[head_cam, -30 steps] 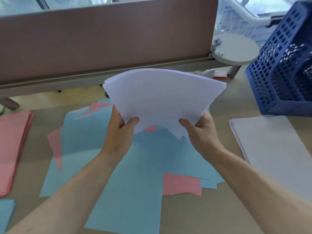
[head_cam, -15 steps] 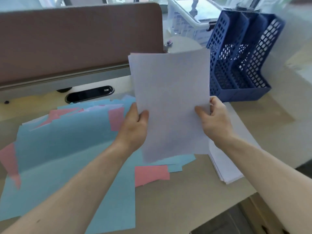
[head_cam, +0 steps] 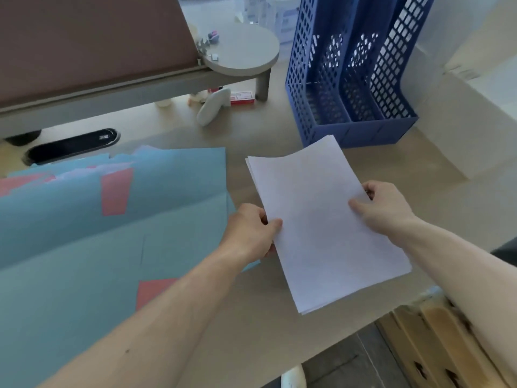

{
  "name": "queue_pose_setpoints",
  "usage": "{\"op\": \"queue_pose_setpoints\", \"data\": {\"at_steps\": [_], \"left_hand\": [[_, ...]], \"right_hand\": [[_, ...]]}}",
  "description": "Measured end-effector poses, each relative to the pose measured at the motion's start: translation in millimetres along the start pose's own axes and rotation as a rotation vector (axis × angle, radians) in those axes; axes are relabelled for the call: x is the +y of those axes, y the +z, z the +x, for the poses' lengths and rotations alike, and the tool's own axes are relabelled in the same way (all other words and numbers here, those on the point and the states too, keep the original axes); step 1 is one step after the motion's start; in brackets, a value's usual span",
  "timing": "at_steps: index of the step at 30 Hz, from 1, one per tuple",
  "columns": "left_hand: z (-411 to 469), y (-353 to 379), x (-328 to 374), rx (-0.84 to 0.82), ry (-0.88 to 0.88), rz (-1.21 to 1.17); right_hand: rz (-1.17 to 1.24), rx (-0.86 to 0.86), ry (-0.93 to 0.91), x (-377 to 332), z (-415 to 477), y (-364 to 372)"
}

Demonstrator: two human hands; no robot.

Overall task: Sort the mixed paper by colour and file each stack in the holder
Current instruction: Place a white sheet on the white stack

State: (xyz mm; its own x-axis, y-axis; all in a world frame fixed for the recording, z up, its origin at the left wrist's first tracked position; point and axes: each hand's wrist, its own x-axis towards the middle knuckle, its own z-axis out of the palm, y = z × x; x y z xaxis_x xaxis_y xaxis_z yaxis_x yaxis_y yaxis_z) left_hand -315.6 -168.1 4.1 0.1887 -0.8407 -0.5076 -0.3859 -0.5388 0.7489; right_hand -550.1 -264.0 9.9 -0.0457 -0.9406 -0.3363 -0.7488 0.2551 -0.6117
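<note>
A stack of white paper (head_cam: 321,219) lies flat on the desk at the right, in front of the blue mesh file holder (head_cam: 349,88). My left hand (head_cam: 251,233) grips the stack's left edge, thumb on top. My right hand (head_cam: 383,205) holds its right edge, thumb pressed on the top sheet. To the left spreads a loose pile of blue sheets (head_cam: 98,233) with several pink sheets (head_cam: 116,191) poking out between them. The holder's upright slots look empty.
A brown partition panel (head_cam: 84,37) runs along the back left with a round grey shelf (head_cam: 240,51) at its end. A black cable grommet (head_cam: 70,147), a white object (head_cam: 209,107) and a small red box (head_cam: 242,98) lie behind the papers. The desk's front edge runs at the lower right.
The white sheets were held up and fanned, then squared upright; now they lie flat on the white stack at the right. My view has swung right toward the holder.
</note>
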Motion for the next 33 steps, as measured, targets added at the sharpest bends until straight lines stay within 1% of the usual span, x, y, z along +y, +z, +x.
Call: {"op": "queue_pose_setpoints", "data": {"at_steps": [5, 9, 11, 16, 19, 22, 25, 29, 33], "left_hand": [[18, 34, 11, 0.082, -0.056, 0.047], [27, 46, 9, 0.186, -0.052, 0.252], [30, 48, 8, 0.238, -0.082, 0.299], [34, 57, 10, 0.202, -0.117, 0.24], [32, 48, 7, 0.228, -0.12, 0.269], [24, 18, -3, 0.294, -0.139, 0.261], [3, -32, -20, 0.351, -0.158, 0.276], [-44, -113, -68, 0.459, -0.242, 0.366], [-90, -183, -136, 0.578, -0.374, 0.355]], "right_hand": [[-0.096, -0.006, -0.068, 30, 33, -11], [-0.16, 0.017, -0.127, 48, 48, -11], [-0.198, 0.036, -0.155, 52, 55, -12], [-0.21, -0.036, -0.19, 47, 59, -4], [-0.244, -0.027, -0.183, 39, 53, -1], [-0.266, -0.007, -0.251, 22, 36, 5], [-0.236, -0.055, -0.375, -11, 4, 28], [-0.135, -0.225, -0.429, -67, -46, 86], [-0.041, -0.412, -0.371, -124, -100, 155]]}}
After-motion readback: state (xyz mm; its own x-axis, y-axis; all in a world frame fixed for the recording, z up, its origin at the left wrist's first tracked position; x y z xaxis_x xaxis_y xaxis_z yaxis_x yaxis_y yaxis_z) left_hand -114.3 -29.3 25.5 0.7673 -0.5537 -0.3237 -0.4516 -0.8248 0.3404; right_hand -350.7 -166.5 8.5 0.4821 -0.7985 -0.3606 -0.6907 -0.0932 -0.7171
